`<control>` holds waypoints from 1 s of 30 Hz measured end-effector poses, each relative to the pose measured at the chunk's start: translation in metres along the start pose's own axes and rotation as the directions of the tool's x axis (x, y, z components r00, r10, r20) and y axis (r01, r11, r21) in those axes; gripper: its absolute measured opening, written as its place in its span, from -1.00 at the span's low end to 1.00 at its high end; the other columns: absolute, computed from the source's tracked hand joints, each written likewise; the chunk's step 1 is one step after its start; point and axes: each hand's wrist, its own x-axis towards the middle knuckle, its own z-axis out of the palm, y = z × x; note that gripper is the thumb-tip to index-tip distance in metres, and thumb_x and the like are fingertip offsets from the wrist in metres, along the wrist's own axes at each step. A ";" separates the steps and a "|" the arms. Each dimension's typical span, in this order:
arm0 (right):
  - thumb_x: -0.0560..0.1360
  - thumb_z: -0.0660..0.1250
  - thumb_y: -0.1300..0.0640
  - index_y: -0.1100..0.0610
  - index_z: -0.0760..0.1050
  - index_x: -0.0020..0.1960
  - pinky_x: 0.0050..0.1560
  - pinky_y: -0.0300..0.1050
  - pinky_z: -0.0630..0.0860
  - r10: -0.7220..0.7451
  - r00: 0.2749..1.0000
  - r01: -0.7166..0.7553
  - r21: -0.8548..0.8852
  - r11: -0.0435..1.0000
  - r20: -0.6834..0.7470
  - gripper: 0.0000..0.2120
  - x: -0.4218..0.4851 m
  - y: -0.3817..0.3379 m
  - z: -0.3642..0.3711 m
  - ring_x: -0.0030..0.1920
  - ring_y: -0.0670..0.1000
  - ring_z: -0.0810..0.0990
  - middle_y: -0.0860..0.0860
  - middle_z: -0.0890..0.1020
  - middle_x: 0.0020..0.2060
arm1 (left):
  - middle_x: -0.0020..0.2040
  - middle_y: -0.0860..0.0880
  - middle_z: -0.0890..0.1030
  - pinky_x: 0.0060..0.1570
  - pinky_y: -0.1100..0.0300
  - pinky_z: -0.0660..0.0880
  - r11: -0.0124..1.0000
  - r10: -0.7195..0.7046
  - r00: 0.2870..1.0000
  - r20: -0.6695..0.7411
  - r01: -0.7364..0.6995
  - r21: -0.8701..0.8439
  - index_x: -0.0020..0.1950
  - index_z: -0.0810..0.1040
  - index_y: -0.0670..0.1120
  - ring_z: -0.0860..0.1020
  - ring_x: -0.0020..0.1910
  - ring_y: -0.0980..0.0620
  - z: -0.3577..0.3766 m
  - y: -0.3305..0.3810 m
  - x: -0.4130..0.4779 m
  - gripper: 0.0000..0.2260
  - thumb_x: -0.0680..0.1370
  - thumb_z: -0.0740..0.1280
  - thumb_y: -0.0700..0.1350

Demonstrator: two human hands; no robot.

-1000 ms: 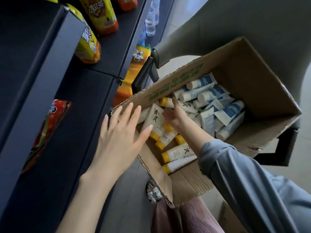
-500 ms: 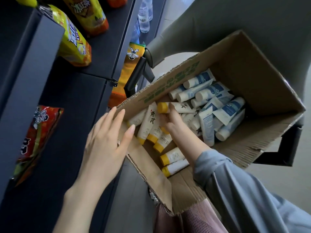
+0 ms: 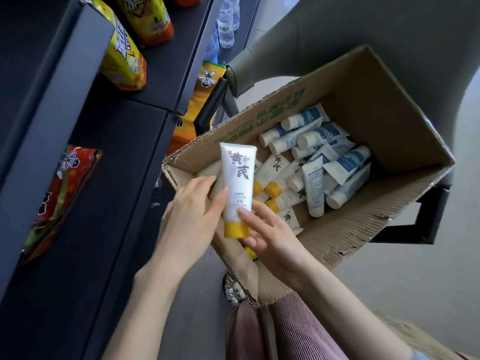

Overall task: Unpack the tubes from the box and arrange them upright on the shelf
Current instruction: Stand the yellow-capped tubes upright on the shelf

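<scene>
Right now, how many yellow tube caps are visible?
5. One yellow cap on the white plastic tube held between left hand and right hand; three inside the brown cardboard box; one under the right hand. Others may be buried.

Brown cardboard box (image 3: 376,105): white-and-blue plastic tubes (image 3: 345,162) inside, far-right; yellow-capped white tubes (image 3: 275,172) inside, left; dark metal shelf (image 3: 124,157) left of box.

To my left: dark blue-grey shelf unit (image 3: 124,157), tiered. Ahead of me: grey upholstered chair (image 3: 350,24) on black frame (image 3: 431,216). Below me: pale grey floor (image 3: 415,294), in soft, even light.
</scene>
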 end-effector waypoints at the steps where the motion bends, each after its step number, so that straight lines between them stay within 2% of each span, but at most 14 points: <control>1: 0.41 0.38 0.15 0.18 0.49 0.24 -0.15 -0.32 0.54 -0.012 0.999 0.014 -0.040 0.999 0.038 -0.60 -0.005 0.002 0.002 -0.13 -0.11 0.65 0.06 0.65 -0.02 | 0.30 0.09 0.46 0.20 0.11 0.34 0.999 -0.003 1.000 0.012 0.004 -0.052 0.33 0.45 -0.02 0.38 0.29 0.08 -0.001 0.000 -0.002 -0.57 0.57 0.10 0.17; 4: 0.42 0.39 0.14 0.08 0.53 0.20 -0.02 -0.27 0.55 -0.049 0.991 0.067 -0.149 0.986 0.123 -0.65 -0.012 0.005 0.009 0.01 -0.05 0.64 0.07 0.66 0.04 | 0.12 0.10 0.57 0.12 0.11 0.49 0.926 -0.040 0.998 0.055 0.058 -0.373 0.16 0.57 0.02 0.53 0.11 0.14 -0.010 0.002 -0.007 -0.57 0.46 0.19 0.24; 7: 0.45 0.40 0.15 0.05 0.54 0.19 0.02 -0.23 0.54 -0.102 0.983 0.138 -0.247 0.959 0.153 -0.69 -0.013 0.005 0.015 0.04 -0.02 0.63 0.08 0.66 0.06 | 0.04 0.13 0.64 -0.04 0.35 0.53 0.816 -0.041 0.997 0.073 0.075 -0.573 0.00 0.58 0.15 0.59 0.01 0.24 -0.020 0.003 -0.013 -0.73 0.36 0.33 0.19; 10: 0.44 0.40 0.18 0.09 0.53 0.19 0.05 -0.19 0.53 -0.140 0.975 0.187 -0.295 0.937 0.175 -0.68 -0.013 0.006 0.021 0.07 0.01 0.62 0.10 0.65 0.08 | 0.00 0.16 0.68 -0.16 0.45 0.50 0.747 -0.030 0.997 0.077 0.073 -0.661 0.02 0.59 0.12 0.62 -0.01 0.22 -0.027 0.000 -0.016 -0.72 0.33 0.39 0.11; 14: 0.40 0.44 0.13 0.14 0.50 0.23 0.16 -0.08 0.52 -0.152 0.971 0.206 -0.330 0.921 0.183 -0.59 -0.006 0.010 0.027 0.12 0.06 0.61 0.15 0.63 0.13 | -0.04 0.12 0.69 -0.20 0.46 0.49 0.663 -0.047 0.998 0.045 0.065 -0.746 0.04 0.63 0.01 0.64 -0.05 0.20 -0.032 -0.003 -0.017 -0.74 0.37 0.40 0.03; 18: 0.43 0.42 0.09 0.08 0.54 0.17 0.12 -0.14 0.56 -0.142 0.970 0.208 -0.377 0.903 0.197 -0.69 0.008 0.009 0.023 0.11 0.02 0.62 0.07 0.65 0.11 | -0.04 0.11 0.70 -0.18 0.49 0.47 0.621 -0.092 0.996 0.003 0.060 -0.781 0.06 0.62 -0.02 0.64 -0.03 0.21 -0.034 -0.009 -0.019 -0.74 0.39 0.39 0.00; 21: 0.40 0.36 -0.08 0.08 0.52 0.19 0.15 -0.13 0.55 -0.131 0.988 0.151 -0.436 0.887 0.076 -0.58 0.026 -0.002 0.007 0.16 0.03 0.61 0.07 0.64 0.14 | -0.03 0.12 0.70 -0.15 0.49 0.47 0.610 -0.121 0.992 -0.025 0.054 -0.790 0.05 0.61 0.01 0.63 -0.01 0.21 -0.041 -0.016 -0.018 -0.75 0.40 0.39 0.01; 25: 0.47 0.33 -0.07 0.06 0.50 0.23 0.14 -0.15 0.54 -0.192 0.975 0.089 -0.590 0.802 -0.115 -0.62 0.052 -0.022 -0.025 0.15 -0.05 0.59 0.01 0.62 0.15 | -0.05 0.13 0.70 -0.14 0.46 0.48 0.650 -0.120 0.992 -0.037 0.050 -0.758 0.03 0.62 0.04 0.64 -0.02 0.20 -0.049 -0.025 -0.017 -0.77 0.40 0.39 0.03; 28: 0.46 0.38 -0.06 0.08 0.48 0.25 0.08 -0.17 0.54 -0.303 0.927 0.074 -0.684 0.726 -0.221 -0.58 0.072 -0.032 -0.040 0.13 -0.05 0.58 -0.01 0.60 0.13 | -0.06 0.13 0.70 -0.17 0.47 0.48 0.655 -0.139 0.989 -0.044 0.059 -0.754 0.03 0.61 0.03 0.64 -0.04 0.21 -0.051 -0.031 -0.018 -0.79 0.41 0.39 0.00; 30: 0.46 0.41 -0.02 0.16 0.39 0.32 0.19 -0.03 0.52 -0.334 0.865 0.014 -0.646 0.763 -0.375 -0.49 0.086 -0.036 -0.046 0.17 0.01 0.54 0.06 0.54 0.19 | -0.06 0.13 0.70 -0.17 0.48 0.48 0.644 -0.163 0.985 -0.048 0.069 -0.762 0.01 0.61 0.04 0.64 -0.04 0.21 -0.050 -0.034 -0.018 -0.79 0.40 0.39 0.01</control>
